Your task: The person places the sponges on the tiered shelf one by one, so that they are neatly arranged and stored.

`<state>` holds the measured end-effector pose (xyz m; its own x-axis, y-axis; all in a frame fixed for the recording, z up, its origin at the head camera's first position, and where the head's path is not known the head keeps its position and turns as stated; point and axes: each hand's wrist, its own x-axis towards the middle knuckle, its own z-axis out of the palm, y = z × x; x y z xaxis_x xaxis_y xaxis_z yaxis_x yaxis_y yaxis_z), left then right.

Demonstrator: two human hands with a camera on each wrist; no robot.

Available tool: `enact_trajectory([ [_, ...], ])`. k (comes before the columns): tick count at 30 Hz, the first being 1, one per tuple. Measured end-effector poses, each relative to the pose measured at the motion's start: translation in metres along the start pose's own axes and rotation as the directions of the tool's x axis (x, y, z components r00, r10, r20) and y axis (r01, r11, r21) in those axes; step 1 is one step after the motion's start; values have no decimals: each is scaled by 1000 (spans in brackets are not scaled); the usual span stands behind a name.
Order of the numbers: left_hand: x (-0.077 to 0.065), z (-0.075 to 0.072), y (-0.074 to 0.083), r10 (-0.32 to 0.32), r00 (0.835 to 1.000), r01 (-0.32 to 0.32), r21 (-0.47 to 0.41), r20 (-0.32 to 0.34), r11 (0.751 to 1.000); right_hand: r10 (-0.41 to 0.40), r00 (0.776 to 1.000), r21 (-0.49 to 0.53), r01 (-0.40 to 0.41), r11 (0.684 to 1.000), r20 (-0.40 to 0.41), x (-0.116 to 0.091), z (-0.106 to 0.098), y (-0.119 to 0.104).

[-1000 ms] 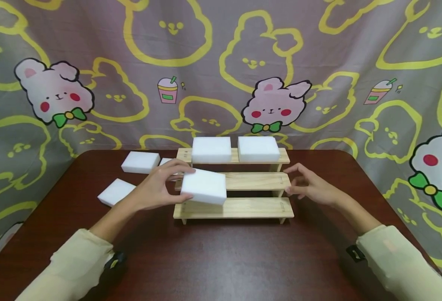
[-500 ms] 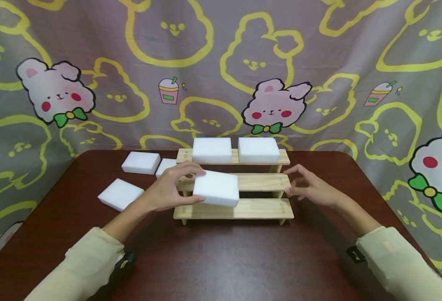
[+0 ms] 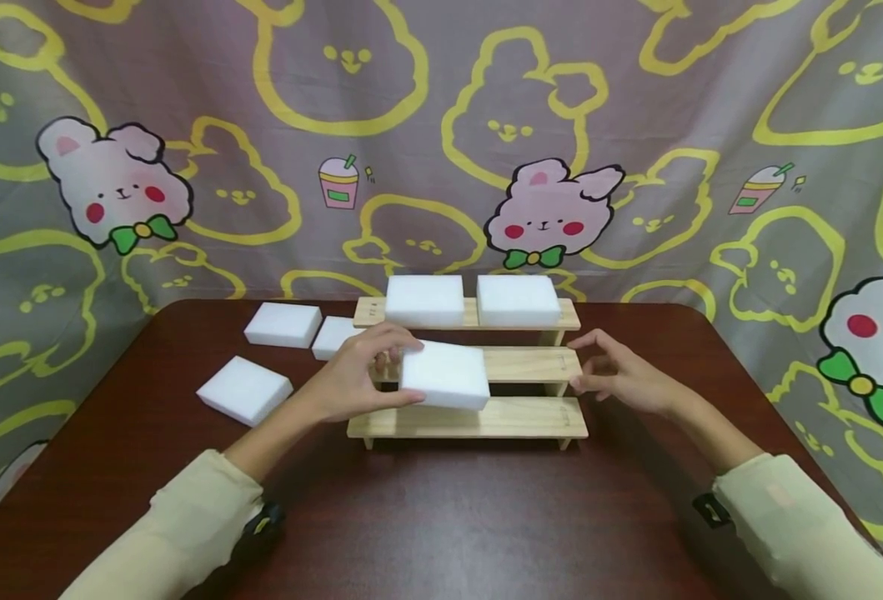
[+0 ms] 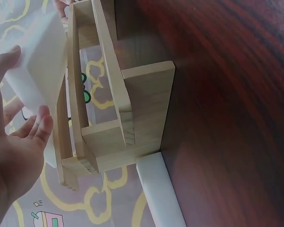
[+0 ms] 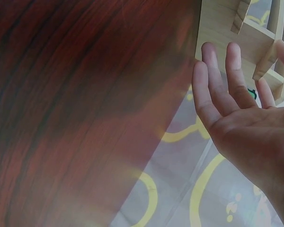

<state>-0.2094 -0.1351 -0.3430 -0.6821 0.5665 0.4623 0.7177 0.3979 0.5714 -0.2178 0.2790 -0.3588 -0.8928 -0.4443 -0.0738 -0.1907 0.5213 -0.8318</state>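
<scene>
We see matt, smooth-faced foam blocks [image 3: 444,375]. The three-tier display rack [image 3: 464,423] looks like matt wood, its fine grain showing. To us the counter [image 3: 449,517] has a streaked wood-grain finish with a soft gloss; the backdrop [image 3: 418,167] is creased printed cloth, the sleeves [image 3: 193,525] matt fabric.

I get the widest view from the head, looking forward and down over the table [image 3: 456,517], the wooden rack [image 3: 527,364] at six o'clock from centre. My left wrist view, tipped sideways, has the left fingers [image 4: 44,124] close at nine o'clock; my right wrist view, also tipped, has the right fingers [image 5: 202,90] close at two o'clock. All three share the rack.
</scene>
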Motion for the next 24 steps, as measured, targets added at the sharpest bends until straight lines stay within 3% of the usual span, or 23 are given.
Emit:
enact_trajectory([
  [6,2,2,2,-41,999,42,-31,27,999,-8,1000,0,8,1000,-5,0,0,-1],
  [17,11,12,3,-6,998,9,-43,70,999,-7,1000,2,7,1000,-8,0,0,0],
  [24,15,19,6,-8,994,20,-106,105,994,0,1000,5,0,1000,-5,0,0,0],
])
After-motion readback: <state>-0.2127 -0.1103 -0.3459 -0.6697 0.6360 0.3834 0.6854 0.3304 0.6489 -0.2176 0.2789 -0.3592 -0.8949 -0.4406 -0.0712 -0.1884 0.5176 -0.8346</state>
